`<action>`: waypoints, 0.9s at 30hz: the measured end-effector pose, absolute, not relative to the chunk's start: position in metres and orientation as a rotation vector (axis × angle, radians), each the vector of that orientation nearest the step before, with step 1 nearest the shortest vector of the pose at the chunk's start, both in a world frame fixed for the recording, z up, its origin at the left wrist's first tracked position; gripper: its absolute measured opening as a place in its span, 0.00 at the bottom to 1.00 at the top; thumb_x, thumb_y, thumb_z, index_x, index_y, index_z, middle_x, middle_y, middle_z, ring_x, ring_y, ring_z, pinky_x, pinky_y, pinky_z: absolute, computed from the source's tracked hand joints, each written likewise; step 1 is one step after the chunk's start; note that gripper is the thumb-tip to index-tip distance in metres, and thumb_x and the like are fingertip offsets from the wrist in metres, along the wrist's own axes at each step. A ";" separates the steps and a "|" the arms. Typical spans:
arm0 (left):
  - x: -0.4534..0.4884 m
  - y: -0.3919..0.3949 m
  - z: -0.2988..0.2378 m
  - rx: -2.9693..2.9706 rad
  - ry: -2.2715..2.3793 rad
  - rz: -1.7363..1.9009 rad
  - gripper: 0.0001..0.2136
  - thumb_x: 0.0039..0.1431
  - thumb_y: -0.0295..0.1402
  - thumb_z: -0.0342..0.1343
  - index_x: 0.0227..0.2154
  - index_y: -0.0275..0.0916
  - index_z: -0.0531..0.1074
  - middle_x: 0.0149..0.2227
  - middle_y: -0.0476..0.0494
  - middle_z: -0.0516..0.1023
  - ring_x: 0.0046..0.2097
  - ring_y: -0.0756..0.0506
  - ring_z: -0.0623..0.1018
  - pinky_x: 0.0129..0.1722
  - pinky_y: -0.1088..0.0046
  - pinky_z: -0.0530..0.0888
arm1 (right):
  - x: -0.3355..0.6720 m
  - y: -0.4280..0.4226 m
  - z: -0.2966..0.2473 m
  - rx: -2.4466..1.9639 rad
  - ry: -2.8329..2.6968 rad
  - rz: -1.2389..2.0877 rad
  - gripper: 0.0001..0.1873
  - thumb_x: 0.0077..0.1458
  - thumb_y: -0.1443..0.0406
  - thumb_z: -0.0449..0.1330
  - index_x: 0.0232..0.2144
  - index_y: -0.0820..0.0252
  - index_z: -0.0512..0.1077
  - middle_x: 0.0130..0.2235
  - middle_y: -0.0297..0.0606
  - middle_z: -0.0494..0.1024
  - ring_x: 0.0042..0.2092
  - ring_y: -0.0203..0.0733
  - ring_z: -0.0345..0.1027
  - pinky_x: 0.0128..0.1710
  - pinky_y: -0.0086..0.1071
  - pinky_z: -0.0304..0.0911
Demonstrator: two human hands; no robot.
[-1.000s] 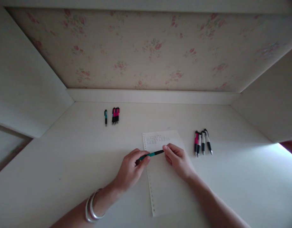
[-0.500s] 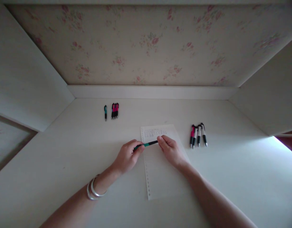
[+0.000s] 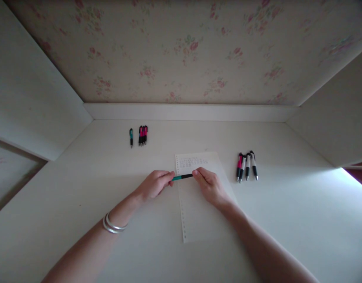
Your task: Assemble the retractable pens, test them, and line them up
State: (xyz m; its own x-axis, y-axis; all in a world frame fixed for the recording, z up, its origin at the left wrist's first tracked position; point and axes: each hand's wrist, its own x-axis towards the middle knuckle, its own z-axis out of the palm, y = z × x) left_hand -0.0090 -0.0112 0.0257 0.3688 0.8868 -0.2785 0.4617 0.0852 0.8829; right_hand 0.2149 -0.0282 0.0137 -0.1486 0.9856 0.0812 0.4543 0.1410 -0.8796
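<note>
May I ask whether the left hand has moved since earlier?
Yes, slightly leftward: the left hand, earlier overlapping the paper, now stops just outside its edge.

The white desk (image 3: 89, 173) looks smooth, faintly satiny; the loose-leaf sheet (image 3: 203, 214) is matt paper; bangles (image 3: 113, 226), shiny metal; held teal-and-black pen (image 3: 182, 177), probably plastic.

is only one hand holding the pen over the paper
No, the left hand holds the teal pen at one end and the right hand holds it at the other.
</note>
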 end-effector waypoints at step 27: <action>0.006 -0.042 0.004 2.407 1.223 0.723 0.09 0.71 0.32 0.47 0.44 0.39 0.72 0.36 0.44 0.79 0.38 0.44 0.79 0.39 0.67 0.76 | 0.210 -0.035 0.018 -1.408 -1.863 0.980 0.22 0.66 0.56 0.49 0.22 0.57 0.63 0.22 0.29 0.65 0.25 0.35 0.59 0.27 0.29 0.54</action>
State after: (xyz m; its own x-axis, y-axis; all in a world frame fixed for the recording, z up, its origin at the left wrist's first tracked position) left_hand 0.0063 -0.0418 0.0040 0.4988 0.8190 0.2835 0.6431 -0.5690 0.5125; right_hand 0.2101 -0.0349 0.0175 -0.2578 0.9658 0.0290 0.5231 0.1647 -0.8362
